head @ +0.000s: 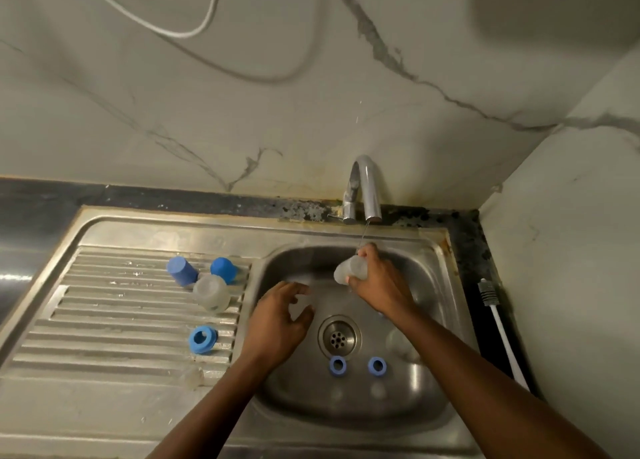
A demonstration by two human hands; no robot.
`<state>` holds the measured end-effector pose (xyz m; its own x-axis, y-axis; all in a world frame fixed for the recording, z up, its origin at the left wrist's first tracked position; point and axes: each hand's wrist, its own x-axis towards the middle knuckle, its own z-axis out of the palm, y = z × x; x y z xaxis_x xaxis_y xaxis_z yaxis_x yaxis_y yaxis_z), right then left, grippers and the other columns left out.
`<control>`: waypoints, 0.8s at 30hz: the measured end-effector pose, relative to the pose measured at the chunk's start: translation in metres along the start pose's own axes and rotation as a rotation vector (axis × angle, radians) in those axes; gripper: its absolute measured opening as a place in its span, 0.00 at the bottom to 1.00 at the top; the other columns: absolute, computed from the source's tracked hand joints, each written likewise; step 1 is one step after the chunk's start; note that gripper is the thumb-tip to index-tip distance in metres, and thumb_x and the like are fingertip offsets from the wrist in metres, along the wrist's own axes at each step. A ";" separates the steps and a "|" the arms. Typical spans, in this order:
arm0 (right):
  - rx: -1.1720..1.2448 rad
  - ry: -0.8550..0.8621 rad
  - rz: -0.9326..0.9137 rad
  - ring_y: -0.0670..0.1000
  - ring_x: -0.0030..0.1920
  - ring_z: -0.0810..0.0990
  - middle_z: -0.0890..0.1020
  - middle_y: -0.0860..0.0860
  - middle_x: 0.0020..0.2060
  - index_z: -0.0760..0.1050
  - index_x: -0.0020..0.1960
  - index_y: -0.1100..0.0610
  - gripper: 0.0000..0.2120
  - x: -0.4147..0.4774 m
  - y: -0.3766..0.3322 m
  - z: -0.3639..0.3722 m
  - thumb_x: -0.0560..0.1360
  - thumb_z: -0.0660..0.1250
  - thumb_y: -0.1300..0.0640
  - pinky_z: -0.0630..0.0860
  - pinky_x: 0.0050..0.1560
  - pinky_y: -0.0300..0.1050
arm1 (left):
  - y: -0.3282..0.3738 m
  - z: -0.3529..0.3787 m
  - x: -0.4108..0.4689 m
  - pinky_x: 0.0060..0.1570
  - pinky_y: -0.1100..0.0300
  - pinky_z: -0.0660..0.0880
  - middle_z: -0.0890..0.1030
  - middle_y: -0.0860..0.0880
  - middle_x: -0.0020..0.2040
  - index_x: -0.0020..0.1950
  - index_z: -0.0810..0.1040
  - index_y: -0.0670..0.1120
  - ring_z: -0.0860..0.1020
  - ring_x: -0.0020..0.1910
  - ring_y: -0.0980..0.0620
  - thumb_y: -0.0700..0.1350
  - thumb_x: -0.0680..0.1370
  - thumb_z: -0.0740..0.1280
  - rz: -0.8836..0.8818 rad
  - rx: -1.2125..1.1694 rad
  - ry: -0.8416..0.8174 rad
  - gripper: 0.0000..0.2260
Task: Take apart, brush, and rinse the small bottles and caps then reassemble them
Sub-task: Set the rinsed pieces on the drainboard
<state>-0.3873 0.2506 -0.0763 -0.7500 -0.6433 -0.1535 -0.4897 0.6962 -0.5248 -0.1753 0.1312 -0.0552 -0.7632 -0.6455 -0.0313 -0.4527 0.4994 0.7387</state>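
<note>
right hand (379, 285) grips clear bottle (349, 268) under faucet (363, 190) trickle; left hand (277, 323) loosely open, empty, left of drain (338, 337).

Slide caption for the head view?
Right hand holds a clear bottle under the running tap; left hand hovers over the sink.

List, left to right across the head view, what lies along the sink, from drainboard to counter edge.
Tipped blue cap → second blue cap → left hand → right hand, holding a clear bottle → brush. The other pieces overlap these, so they are left out.
</note>
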 end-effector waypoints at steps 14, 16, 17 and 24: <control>0.312 0.341 -0.196 0.33 0.44 0.83 0.88 0.44 0.47 0.86 0.61 0.50 0.13 -0.015 -0.044 -0.077 0.80 0.73 0.45 0.78 0.46 0.28 | 0.057 0.003 0.091 0.56 0.63 0.81 0.83 0.51 0.66 0.79 0.73 0.51 0.83 0.60 0.55 0.55 0.84 0.70 0.223 -0.418 -0.209 0.25; 0.416 0.387 -0.128 0.38 0.42 0.85 0.88 0.41 0.42 0.87 0.56 0.46 0.08 -0.018 -0.040 -0.076 0.80 0.72 0.46 0.81 0.44 0.33 | 0.062 0.006 0.097 0.56 0.63 0.81 0.84 0.50 0.64 0.77 0.76 0.50 0.84 0.59 0.53 0.54 0.83 0.71 0.232 -0.488 -0.233 0.23; 0.504 0.404 -0.077 0.42 0.40 0.86 0.88 0.42 0.39 0.86 0.53 0.44 0.05 -0.018 -0.040 -0.072 0.81 0.72 0.47 0.82 0.42 0.36 | 0.064 0.008 0.099 0.56 0.62 0.81 0.83 0.49 0.64 0.76 0.76 0.50 0.83 0.59 0.52 0.53 0.82 0.72 0.239 -0.516 -0.250 0.22; 0.830 0.309 0.218 0.45 0.36 0.87 0.87 0.46 0.38 0.82 0.54 0.44 0.09 -0.004 -0.045 -0.060 0.78 0.73 0.41 0.82 0.36 0.40 | 0.073 0.017 0.109 0.63 0.48 0.79 0.82 0.47 0.63 0.71 0.81 0.46 0.80 0.61 0.49 0.44 0.81 0.75 0.332 -0.508 -0.271 0.19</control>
<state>-0.3885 0.2408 -0.0016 -0.9326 -0.3275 -0.1515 0.0640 0.2630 -0.9627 -0.2993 0.1075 -0.0161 -0.9434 -0.3035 0.1334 0.0495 0.2690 0.9619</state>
